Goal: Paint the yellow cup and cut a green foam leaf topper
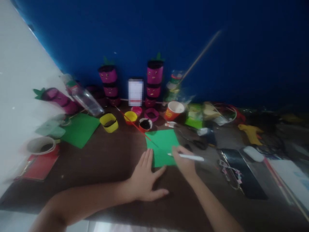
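Note:
A green sheet of paper (164, 141) lies on the dark table in front of me. My left hand (146, 178) rests with fingers spread at the sheet's lower left edge. Over the sheet's right side, my right hand (184, 161) is closed around a white pen (193, 157), whose tip points left over the paper. A thin red paintbrush (136, 125) slants across, its end reaching onto the sheet's upper left. Just beyond the sheet stands a small cup of dark paint (145, 124). Any mark on the paper is too blurred to make out.
Purple paper figures (154, 83) stand at the back beside a lit phone (135, 92). Nearby are a red paper cup (174, 110), a yellow ring (109, 122) and a plastic bottle (88, 100). A yellow glue gun (251, 133) and a black phone (243, 172) lie at right.

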The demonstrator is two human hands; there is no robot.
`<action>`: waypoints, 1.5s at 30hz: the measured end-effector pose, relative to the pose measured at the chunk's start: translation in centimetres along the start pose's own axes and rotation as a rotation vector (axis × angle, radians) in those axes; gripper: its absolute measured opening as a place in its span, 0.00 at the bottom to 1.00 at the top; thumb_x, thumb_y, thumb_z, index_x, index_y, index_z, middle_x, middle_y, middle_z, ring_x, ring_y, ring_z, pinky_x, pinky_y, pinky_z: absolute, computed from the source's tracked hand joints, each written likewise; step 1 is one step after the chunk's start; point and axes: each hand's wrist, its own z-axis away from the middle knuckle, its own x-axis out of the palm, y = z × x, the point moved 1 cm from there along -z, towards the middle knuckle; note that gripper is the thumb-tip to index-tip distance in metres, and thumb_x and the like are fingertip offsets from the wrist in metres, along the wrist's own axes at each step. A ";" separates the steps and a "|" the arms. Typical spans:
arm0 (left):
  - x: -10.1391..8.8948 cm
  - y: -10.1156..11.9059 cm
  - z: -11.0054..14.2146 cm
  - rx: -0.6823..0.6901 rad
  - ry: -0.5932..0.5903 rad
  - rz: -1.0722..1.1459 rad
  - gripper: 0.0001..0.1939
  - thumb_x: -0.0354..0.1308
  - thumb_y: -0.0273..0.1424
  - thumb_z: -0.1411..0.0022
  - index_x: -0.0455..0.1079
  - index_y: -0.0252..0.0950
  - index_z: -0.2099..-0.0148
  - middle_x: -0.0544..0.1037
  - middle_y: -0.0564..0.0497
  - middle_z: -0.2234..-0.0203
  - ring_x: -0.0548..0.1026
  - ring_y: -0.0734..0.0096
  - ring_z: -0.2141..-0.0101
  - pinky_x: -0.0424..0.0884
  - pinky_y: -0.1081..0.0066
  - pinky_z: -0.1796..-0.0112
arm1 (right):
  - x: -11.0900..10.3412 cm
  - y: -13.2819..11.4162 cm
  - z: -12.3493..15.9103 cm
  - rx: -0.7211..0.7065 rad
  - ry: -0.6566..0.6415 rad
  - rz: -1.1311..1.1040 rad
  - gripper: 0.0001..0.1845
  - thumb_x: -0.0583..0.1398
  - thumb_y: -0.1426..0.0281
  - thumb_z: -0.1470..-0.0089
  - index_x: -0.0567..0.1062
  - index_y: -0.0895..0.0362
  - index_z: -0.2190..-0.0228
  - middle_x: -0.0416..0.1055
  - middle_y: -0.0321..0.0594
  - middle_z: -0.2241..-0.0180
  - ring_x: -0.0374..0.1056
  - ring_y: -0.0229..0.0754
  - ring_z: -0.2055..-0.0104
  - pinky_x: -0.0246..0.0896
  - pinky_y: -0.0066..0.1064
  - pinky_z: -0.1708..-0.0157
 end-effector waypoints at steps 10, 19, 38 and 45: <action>0.0 0.0 0.0 0.001 0.003 -0.014 0.38 0.49 0.56 0.43 0.51 0.46 0.35 0.19 0.41 0.35 0.38 0.28 0.38 0.48 0.39 0.44 | -0.3 0.1 0.0 0.075 0.055 0.012 0.20 0.53 0.64 0.50 0.54 0.55 0.87 0.50 0.28 0.87 0.50 0.33 0.82 0.46 0.27 0.80; 0.0 0.0 0.0 -0.002 0.004 -0.007 0.38 0.48 0.56 0.43 0.50 0.46 0.35 0.18 0.41 0.35 0.38 0.28 0.38 0.48 0.39 0.44 | -0.5 -0.2 -0.1 0.085 0.066 0.007 0.20 0.53 0.64 0.51 0.52 0.54 0.87 0.48 0.28 0.87 0.48 0.33 0.82 0.45 0.27 0.80; 0.1 -0.1 0.1 0.008 -0.001 -0.002 0.38 0.47 0.56 0.43 0.49 0.46 0.34 0.17 0.42 0.36 0.36 0.29 0.38 0.47 0.38 0.44 | -0.3 -0.1 0.0 0.094 0.075 -0.016 0.20 0.54 0.64 0.51 0.51 0.53 0.87 0.47 0.28 0.87 0.46 0.33 0.82 0.44 0.27 0.80; 0.0 -0.1 0.0 0.004 -0.004 0.008 0.38 0.48 0.56 0.43 0.50 0.46 0.35 0.20 0.41 0.35 0.36 0.29 0.38 0.47 0.38 0.44 | -0.3 -0.1 0.1 0.073 0.063 0.004 0.21 0.53 0.65 0.50 0.50 0.54 0.87 0.46 0.28 0.87 0.45 0.33 0.82 0.43 0.28 0.80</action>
